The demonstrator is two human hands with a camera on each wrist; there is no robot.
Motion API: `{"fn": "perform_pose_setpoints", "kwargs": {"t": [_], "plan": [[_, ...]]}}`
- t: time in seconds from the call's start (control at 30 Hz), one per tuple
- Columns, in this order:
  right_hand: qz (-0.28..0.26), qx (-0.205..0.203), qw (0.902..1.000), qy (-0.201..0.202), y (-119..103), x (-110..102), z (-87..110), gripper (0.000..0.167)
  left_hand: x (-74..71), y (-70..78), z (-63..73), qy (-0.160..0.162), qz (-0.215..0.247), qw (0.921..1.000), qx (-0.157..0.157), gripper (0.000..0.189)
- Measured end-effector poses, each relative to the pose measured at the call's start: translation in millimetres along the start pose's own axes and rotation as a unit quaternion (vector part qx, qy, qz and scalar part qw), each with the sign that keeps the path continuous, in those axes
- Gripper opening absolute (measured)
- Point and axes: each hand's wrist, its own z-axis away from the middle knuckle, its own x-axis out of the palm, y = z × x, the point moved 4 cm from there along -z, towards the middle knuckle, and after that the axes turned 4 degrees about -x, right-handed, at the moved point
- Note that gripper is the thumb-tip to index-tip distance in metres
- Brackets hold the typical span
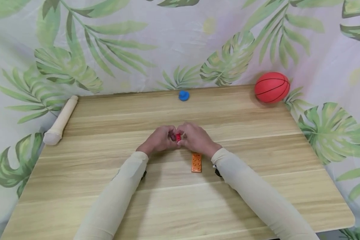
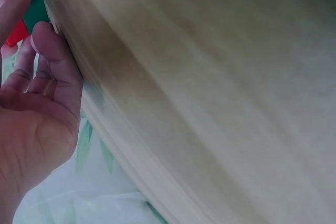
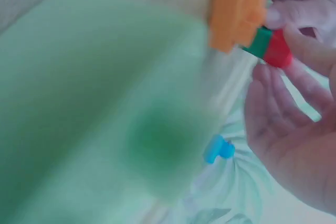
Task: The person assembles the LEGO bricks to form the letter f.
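Over the middle of the table, both hands meet at a small red toy block (image 1: 178, 137) and a green block (image 2: 35, 10), which lie against each other. My left hand (image 1: 160, 139) pinches the green block between thumb and fingers, as the left wrist view shows. From the other side, my right hand (image 1: 195, 138) grips the red block (image 3: 278, 51) with its thumb and fingertips. The green block is hidden by the hands in the head view. Just below the right hand, an orange studded block (image 1: 196, 163) lies flat on the table.
A small blue toy (image 1: 184, 95) stands near the back edge of the wood-grain table (image 1: 180, 206). At the back right sits a red ball (image 1: 272, 87) with black lines. A cream microphone-shaped object (image 1: 61, 120) lies along the left edge. Leaf-print cloth (image 1: 180, 43) hangs behind.
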Motion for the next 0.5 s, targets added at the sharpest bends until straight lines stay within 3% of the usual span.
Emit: {"fn": "perform_pose_setpoints", "kwargs": {"t": [0.23,0.4,0.5], "plan": [[0.009,0.011,0.996,-0.088,21.7,-13.4,25.6,0.049,2.6,3.0,-2.6,-0.003,0.001,0.9999,-0.012,0.03],[0.006,-0.072,0.982,-0.175,24.8,-14.0,46.8,0.044,1.5,1.4,-1.9,-0.004,0.003,0.9996,-0.028,0.03],[-0.006,-0.091,0.9731,-0.211,23.5,-12.4,55.3,0.052,2.2,0.3,-2.1,-0.005,0.01,0.9994,-0.033,0.03]]}}
